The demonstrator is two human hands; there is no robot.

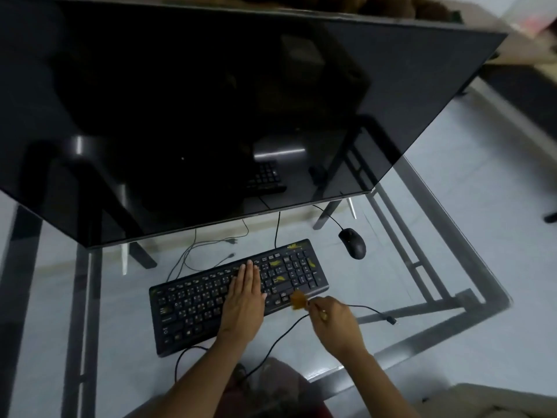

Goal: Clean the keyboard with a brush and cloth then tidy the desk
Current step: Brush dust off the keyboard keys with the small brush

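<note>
A black keyboard (193,300) lies at an angle on the glass desk (407,300), with several yellowish bits of debris on its right-hand keys. My left hand (244,300) rests flat on the middle of the keyboard, fingers together and stretched out. My right hand (334,322) grips a small brush (299,300) whose tan bristles touch the keyboard's lower right edge. The brush looks blurred. No cloth is visible.
A large dark monitor (211,101) fills the upper view, overhanging the desk. A black wired mouse (352,243) sits right of the keyboard. Loose black cables (370,309) trail across the desk front and behind the keyboard. The desk's metal frame shows through the glass.
</note>
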